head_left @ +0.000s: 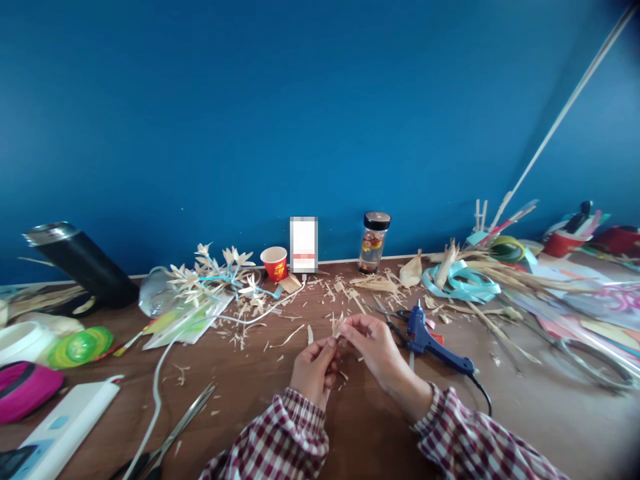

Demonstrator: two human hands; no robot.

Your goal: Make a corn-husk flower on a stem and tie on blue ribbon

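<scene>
Between my fingertips, just above the middle of the desk, is a small husk flower (337, 325) with pale, pointed petals. My left hand (314, 371) pinches it from below, thumb and forefinger together and the other fingers curled. From the right, my right hand (376, 348) grips its petals between thumb and fingers. The flower's lower end is hidden by my fingers. A blue glue gun (434, 343) lies close to the right hand, nozzle pointing up and away. Finished pale flowers (233, 263) on light-blue stems stand at the back left. Husk scraps (345, 290) litter the desk behind my hands.
Open-bladed scissors (183, 427) and a white cable (157, 380) lie at front left, near a power strip (75, 427). A black flask (87, 263), a red paper cup (275, 264) and a jar (374, 243) line the wall. Blue ribbon (463, 283) is at right.
</scene>
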